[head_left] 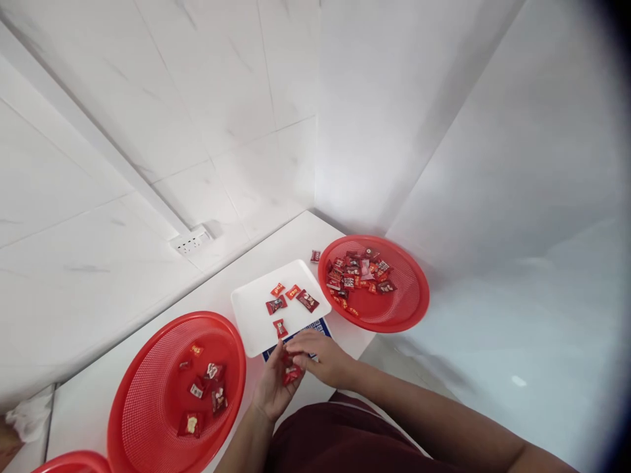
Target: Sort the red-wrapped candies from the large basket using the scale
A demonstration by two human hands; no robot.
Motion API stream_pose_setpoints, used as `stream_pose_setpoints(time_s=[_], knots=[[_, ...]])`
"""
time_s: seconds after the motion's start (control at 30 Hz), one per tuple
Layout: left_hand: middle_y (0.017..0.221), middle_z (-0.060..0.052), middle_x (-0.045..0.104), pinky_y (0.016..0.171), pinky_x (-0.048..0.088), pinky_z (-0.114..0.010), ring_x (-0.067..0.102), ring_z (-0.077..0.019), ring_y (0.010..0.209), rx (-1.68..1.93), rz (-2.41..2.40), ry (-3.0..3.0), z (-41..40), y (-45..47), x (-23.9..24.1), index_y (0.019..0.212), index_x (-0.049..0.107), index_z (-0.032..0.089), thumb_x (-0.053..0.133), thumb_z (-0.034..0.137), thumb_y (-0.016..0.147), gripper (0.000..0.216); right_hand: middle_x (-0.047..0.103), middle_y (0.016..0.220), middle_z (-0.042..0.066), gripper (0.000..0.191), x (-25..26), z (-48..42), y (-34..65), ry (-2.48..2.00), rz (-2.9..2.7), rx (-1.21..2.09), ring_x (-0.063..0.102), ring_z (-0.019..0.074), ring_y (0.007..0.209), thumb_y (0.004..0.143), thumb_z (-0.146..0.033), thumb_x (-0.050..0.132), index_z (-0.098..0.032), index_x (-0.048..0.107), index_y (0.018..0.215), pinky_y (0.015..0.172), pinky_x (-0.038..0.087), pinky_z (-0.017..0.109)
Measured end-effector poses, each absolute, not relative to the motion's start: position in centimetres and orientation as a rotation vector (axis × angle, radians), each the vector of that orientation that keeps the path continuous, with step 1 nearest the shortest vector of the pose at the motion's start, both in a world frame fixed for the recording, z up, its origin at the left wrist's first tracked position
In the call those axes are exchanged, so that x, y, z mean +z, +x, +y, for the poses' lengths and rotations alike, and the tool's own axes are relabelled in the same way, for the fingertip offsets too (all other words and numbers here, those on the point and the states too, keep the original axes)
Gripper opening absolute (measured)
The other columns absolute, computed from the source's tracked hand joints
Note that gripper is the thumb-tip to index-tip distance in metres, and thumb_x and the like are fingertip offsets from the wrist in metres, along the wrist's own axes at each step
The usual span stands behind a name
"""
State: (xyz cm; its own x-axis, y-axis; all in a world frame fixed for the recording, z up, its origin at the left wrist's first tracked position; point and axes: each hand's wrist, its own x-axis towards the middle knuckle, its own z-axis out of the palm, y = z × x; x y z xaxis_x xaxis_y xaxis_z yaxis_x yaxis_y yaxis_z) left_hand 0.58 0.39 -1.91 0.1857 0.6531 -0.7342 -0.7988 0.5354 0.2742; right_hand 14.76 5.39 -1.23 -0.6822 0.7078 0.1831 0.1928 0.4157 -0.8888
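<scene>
My left hand (pixel 273 389) is cupped palm up at the near edge of a white weighing scale, holding several red wrapped candies (pixel 292 374). Over that palm bends my right hand (pixel 323 358), its fingers closed down at the candies; whatever lies between its fingertips is hidden. Just beyond both hands, the scale's white tray (pixel 256 328) carries several small red and dark red candies, such as a dark red packet (pixel 308 300). Part of the scale's blue keypad (pixel 320 327) shows beside my right fingers.
A red mesh basket (pixel 419 299) on the right holds a pile of candies. Another red basket (pixel 123 407) at left has several scattered inside. One loose candy (pixel 315 256) lies by the right basket. A third red rim (pixel 73 463) is cut off at lower left. Walls enclose the white table (pixel 315 230).
</scene>
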Motion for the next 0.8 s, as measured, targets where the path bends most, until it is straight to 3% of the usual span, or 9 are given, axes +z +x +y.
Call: stream_pose_setpoints(time_s=[0.1,0.2,0.27,0.4,0.63,0.73,0.8], knots=[[0.066,-0.004,0.064,0.052,0.051,-0.018,0.061,-0.0095,0.054,1.029,1.049,-0.250,0.2,-0.3,-1.5,0.080,0.062,0.013,0.050,0.026,0.085,0.019,0.066,0.105,0.008,0.026,-3.4,9.1,18.1,-1.142,-1.987,1.021,0.056,0.0221,0.101,0.085,-0.031,0.047,-0.023,0.065,0.102,0.093,0.040,0.037],[0.060,-0.001,0.060,0.046,0.050,-0.017,0.058,-0.0080,0.048,1.035,1.066,-0.315,-0.4,-1.0,-1.5,0.074,0.061,0.014,0.049,0.024,0.086,0.020,0.058,0.121,0.010,0.033,-7.1,13.7,22.8,-1.716,-1.873,0.918,0.050,0.0227,0.114,0.082,-0.026,0.048,-0.021,0.058,0.113,0.098,0.037,0.036],[0.059,-0.001,0.059,0.046,0.050,-0.017,0.057,-0.0080,0.048,1.044,1.064,-0.355,-0.8,-1.4,-1.6,0.074,0.062,0.014,0.047,0.024,0.087,0.022,0.050,0.128,0.020,0.046,-9.6,16.2,25.9,-1.895,-1.818,0.894,0.044,0.0309,0.121,0.079,-0.024,0.052,-0.012,0.050,0.123,0.098,0.035,0.044],[0.059,-0.002,0.060,0.046,0.051,-0.019,0.059,-0.0094,0.049,1.089,1.151,-0.403,-1.5,-2.1,-1.7,0.077,0.064,0.015,0.049,0.019,0.085,0.017,0.033,0.140,0.024,0.062,-13.1,19.6,29.8,-2.089,-1.795,0.865,0.027,0.0356,0.132,0.076,-0.026,0.056,-0.008,0.038,0.133,0.103,0.026,0.048],[0.059,-0.001,0.059,0.043,0.049,-0.019,0.058,-0.0098,0.046,1.142,1.312,-0.394,-1.2,-2.4,-0.8,0.087,0.060,0.015,0.053,0.013,0.081,0.009,0.009,0.152,0.014,0.071,-15.1,25.3,30.7,-2.178,-1.872,0.841,0.007,0.0355,0.137,0.078,-0.041,0.054,-0.020,0.027,0.141,0.108,0.016,0.047],[0.058,-0.001,0.059,0.042,0.049,-0.018,0.058,-0.0096,0.045,1.131,1.367,-0.377,-0.7,-2.2,-0.6,0.090,0.057,0.014,0.053,0.012,0.081,0.010,0.009,0.152,0.014,0.073,-15.5,26.1,30.3,-2.143,-1.951,0.888,0.009,0.0355,0.137,0.079,-0.041,0.054,-0.021,0.024,0.142,0.107,0.017,0.047],[0.058,-0.001,0.059,0.042,0.048,-0.019,0.057,-0.0096,0.044,1.125,1.364,-0.356,-0.4,-2.0,-0.6,0.091,0.056,0.014,0.052,0.013,0.082,0.010,0.016,0.150,0.015,0.077,-15.7,25.4,30.1,-2.101,-1.994,0.930,0.013,0.0347,0.137,0.078,-0.037,0.057,-0.019,0.021,0.143,0.106,0.020,0.047]])
